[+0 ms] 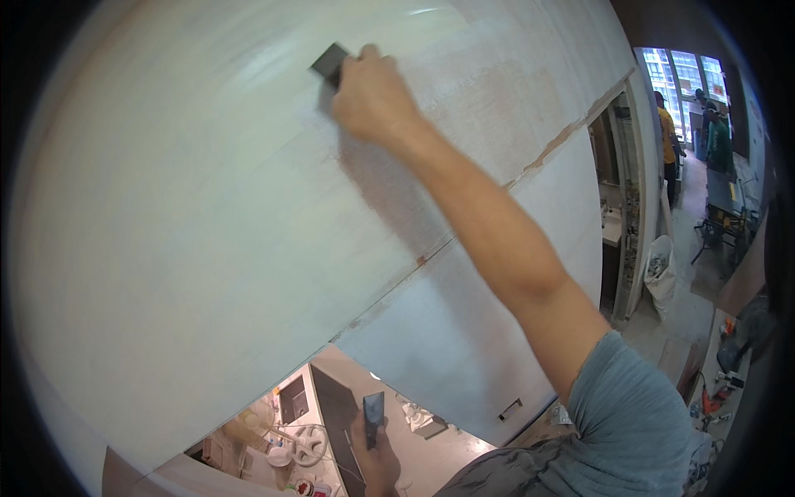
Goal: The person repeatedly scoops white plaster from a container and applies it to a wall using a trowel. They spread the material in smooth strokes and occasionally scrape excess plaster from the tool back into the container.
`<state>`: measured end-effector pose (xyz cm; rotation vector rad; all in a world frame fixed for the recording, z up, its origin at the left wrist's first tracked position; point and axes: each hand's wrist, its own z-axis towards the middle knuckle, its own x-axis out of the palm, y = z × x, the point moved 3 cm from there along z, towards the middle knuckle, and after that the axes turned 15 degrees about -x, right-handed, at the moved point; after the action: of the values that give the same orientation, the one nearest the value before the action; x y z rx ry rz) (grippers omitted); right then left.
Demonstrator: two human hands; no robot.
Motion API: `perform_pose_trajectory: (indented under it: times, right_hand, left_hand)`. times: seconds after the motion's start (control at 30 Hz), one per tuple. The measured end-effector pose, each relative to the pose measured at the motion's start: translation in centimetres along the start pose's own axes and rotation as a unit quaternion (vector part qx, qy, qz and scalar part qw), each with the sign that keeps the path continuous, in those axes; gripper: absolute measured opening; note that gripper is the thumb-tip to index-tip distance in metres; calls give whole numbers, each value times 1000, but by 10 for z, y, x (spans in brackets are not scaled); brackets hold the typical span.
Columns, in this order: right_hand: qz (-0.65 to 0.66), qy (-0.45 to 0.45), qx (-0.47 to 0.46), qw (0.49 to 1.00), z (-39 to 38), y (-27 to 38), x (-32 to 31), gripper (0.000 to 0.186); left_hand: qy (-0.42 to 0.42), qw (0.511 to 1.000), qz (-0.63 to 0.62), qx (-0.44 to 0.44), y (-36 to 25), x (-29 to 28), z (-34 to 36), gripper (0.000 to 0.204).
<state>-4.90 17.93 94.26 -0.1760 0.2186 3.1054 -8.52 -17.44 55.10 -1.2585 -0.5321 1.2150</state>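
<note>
My right hand (364, 91) is closed on a dark flat square tool (325, 60), held against the pale painted panel (207, 190) in the upper middle of the view, its shadow falling below. The panel has brownish patches near the hand and a rough seam (546, 149) with brown filler running diagonally to my right. Low in the middle, my left hand (373, 455) grips a dark rectangular object (373, 410) with a smooth face, in front of an opening below the panel. I cannot tell exactly what that object is.
Below lies a cluttered counter (257, 476) with a sink (294, 398). To the right are a doorway with a washbasin (611, 225), a white sack (660, 277), power tools (716, 389) and a corridor where people (716, 141) stand near tall windows (687, 74).
</note>
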Motion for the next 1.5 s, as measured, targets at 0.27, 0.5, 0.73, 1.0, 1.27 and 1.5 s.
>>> perform_pose_trajectory:
  times: [0.27, 0.5, 0.73, 1.0, 1.27, 1.5]
  right_hand:
    - [-192, 118, -220, 949, -36, 135, 44, 36]
    - [-1, 51, -141, 989, -6, 43, 3, 38]
    - [-164, 4, 94, 982, 87, -211, -75, 42]
    - [-105, 16, 32, 994, 76, -148, -46, 39]
    - [-19, 7, -74, 997, 23, 53, 18, 42]
    - [-34, 81, -192, 978, -11, 176, 54, 47]
  left_hand:
    - [20, 998, -15, 53, -5, 17, 7, 49]
    - [-16, 999, -34, -29, -2, 5, -18, 51]
    - [-18, 994, -53, -94, -2, -5, -33, 54]
    - [-47, 991, -62, -106, -6, -4, -31, 55]
    - [-20, 982, -179, -46, -17, 1, -8, 58]
    - [-6, 914, -390, -112, -56, 5, 19, 41]
